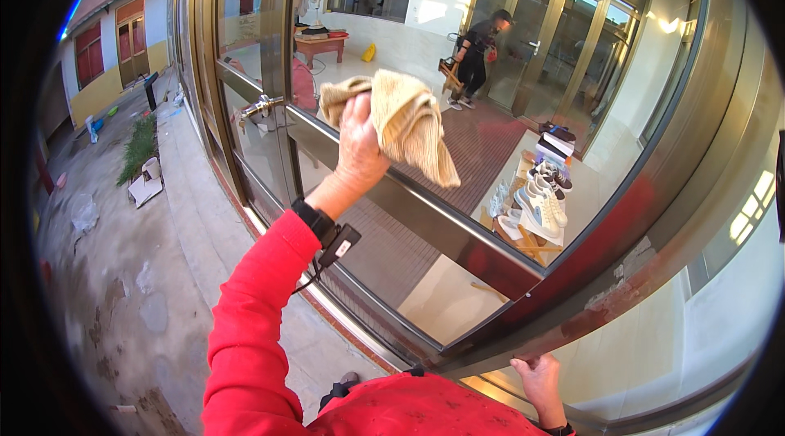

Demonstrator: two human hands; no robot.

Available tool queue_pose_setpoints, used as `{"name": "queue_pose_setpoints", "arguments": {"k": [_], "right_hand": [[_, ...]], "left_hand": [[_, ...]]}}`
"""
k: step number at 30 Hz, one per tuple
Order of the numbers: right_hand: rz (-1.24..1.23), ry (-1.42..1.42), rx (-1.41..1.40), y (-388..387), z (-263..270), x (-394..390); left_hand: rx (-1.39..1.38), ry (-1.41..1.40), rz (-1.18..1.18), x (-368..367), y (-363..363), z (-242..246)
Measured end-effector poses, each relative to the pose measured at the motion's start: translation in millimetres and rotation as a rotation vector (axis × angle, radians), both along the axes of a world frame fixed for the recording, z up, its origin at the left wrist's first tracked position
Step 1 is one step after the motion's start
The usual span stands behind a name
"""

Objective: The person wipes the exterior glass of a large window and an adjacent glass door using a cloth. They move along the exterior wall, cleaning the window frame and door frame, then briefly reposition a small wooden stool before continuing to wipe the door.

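Note:
A folded tan ribbed cloth (pixel 411 120) is held in my left hand (pixel 360 144), up against the glass pane (pixel 484 135) of a metal-framed door. The fingers curl over the cloth, and a black band with a small device is at that wrist. To the left of the cloth is the door handle (pixel 264 106), with keys hanging by it. My right hand (pixel 539 378) is low on the right, its fingers bent at the lower edge of the dark door frame (pixel 490 341); whether they grip that edge I cannot tell.
Behind the glass a person (pixel 478 58) stands by a wooden stool (pixel 452 77). Shoes (pixel 539 206) and boxes (pixel 555 147) lie on the floor inside, near a red-brown table (pixel 319 48). Outside on the left are a concrete step (pixel 202 233), grass (pixel 140 147) and a plastic bag (pixel 84 212).

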State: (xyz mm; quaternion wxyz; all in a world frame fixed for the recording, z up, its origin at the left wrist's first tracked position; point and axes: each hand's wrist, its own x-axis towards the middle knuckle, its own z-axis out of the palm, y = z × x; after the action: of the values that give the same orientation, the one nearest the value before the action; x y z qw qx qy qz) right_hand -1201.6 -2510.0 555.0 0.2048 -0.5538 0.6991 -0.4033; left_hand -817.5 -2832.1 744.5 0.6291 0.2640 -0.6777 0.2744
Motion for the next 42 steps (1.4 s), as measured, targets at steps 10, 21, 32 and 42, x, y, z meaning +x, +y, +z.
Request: {"name": "queue_pose_setpoints", "arguments": {"k": [10,21,32,42], "right_hand": [[-0.118,0.214,0.035,7,-4,9],[-0.395,0.154,-0.135,9,-41,62],[-0.456,0.232,-0.125,8,-58,81],[-0.428,0.022,-0.146,11,-102,63]], "left_hand": [[-0.226,0.001,0.061,43,-53,96],[-0.461,0.113,0.325,104,-131,314],[-0.314,0.148,0.433,204,-214,363],[-0.258,-0.001,0.311,239,-199,192]]}}
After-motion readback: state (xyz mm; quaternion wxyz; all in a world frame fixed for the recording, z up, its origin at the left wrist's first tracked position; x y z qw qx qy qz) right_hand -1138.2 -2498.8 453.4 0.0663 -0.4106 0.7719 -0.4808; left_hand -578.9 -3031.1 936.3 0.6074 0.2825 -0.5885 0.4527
